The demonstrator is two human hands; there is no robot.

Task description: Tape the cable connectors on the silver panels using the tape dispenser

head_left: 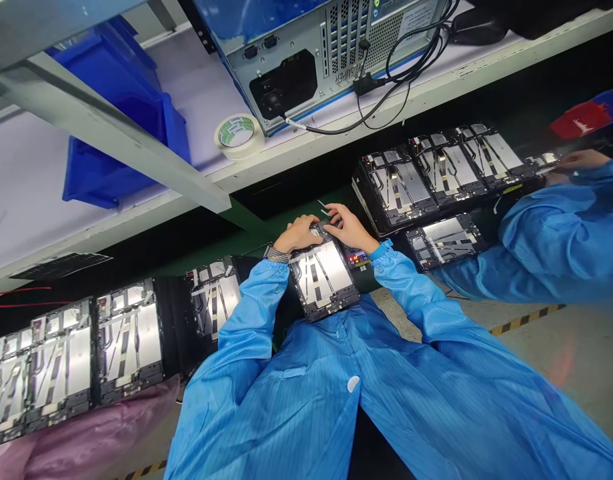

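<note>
An opened tablet [322, 275], its silver plate and black flex cables exposed, lies in front of me at the bench edge. My left hand [300, 235] rests over its upper left end, fingers bent against the edge. At the upper right corner is my right hand [352, 229], thumb low over the tablet and fingers curled. A thin pale strip [324, 208] sticks out by the right fingertips; I cannot tell whether it is tape or a tool tip. Partly behind my right wrist, a small device with a red lit display [357, 258] shows.
More opened tablets stand in a row at left [129, 337], and one [215, 298] lies by my left sleeve. Others sit on a stack [396, 187] at right, near a co-worker's hand [583, 160]. Above, a shelf holds a tape roll [240, 137], blue bin [129, 150] and computer case [306, 80].
</note>
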